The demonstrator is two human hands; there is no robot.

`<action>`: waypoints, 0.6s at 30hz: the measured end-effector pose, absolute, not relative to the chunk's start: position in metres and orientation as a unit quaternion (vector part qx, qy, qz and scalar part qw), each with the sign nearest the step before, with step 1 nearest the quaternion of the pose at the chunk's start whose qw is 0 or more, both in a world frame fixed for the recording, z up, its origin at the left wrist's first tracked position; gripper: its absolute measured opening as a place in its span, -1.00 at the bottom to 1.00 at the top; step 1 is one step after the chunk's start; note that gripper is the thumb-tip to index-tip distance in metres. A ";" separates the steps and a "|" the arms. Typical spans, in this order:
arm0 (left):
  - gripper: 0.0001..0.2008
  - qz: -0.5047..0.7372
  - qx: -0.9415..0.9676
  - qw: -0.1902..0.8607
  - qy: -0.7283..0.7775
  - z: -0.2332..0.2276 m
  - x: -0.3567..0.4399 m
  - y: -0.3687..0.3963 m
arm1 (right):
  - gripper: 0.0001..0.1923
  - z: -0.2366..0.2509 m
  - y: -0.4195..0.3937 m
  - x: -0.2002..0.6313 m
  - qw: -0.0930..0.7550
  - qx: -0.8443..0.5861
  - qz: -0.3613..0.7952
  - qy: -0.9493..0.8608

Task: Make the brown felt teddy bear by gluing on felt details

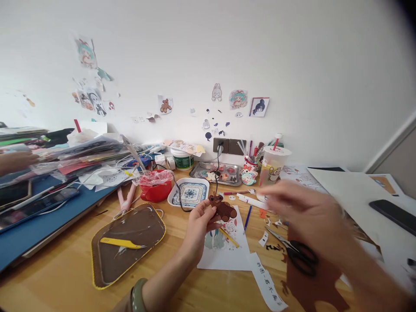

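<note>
In the head view, my left hand (200, 219) pinches a brown paper teddy bear (223, 208) between thumb and fingers above a white printed sheet (224, 255). My right hand (300, 212) is raised over the right side of the table, smeared by motion. Whether its fingers hold anything cannot be made out. Below it lie black-handled scissors (300, 255), resting on cut brown paper (312, 286). A yellow pencil-like stick (229, 237) and a blue pen (248, 218) lie by the sheet. Small paper scraps (274, 248) are scattered left of the scissors.
Yellow tweezers (120, 243) rest on a brown mat (143, 225). Behind stand a blue-patterned tray (207, 197), a red bowl (156, 190), a metal tray (196, 171) and a drink cup (274, 167). A black cable (178, 190) crosses the patterned tray. Another person's hand (16, 161) shows far left.
</note>
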State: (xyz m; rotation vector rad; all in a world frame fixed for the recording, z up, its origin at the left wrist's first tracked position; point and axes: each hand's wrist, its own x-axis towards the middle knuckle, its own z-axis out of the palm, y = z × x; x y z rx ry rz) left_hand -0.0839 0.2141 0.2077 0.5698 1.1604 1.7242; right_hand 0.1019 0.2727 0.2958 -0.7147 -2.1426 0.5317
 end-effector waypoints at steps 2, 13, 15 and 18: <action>-0.78 0.704 0.237 0.483 0.463 0.210 -0.084 0.213 | -0.82 0.282 0.273 0.080 0.285 -0.206 0.188 -0.917; -0.77 0.716 0.223 0.500 0.433 0.211 -0.084 0.214 | -0.81 0.236 0.287 0.055 0.357 -0.103 -0.021 -0.928; -0.78 0.724 0.224 0.491 0.430 0.211 -0.085 0.214 | -0.81 0.234 0.289 0.055 0.363 -0.090 -0.011 -0.928; -0.77 0.738 0.223 0.474 0.426 0.212 -0.087 0.214 | -0.82 0.233 0.292 0.056 0.365 -0.088 0.016 -0.927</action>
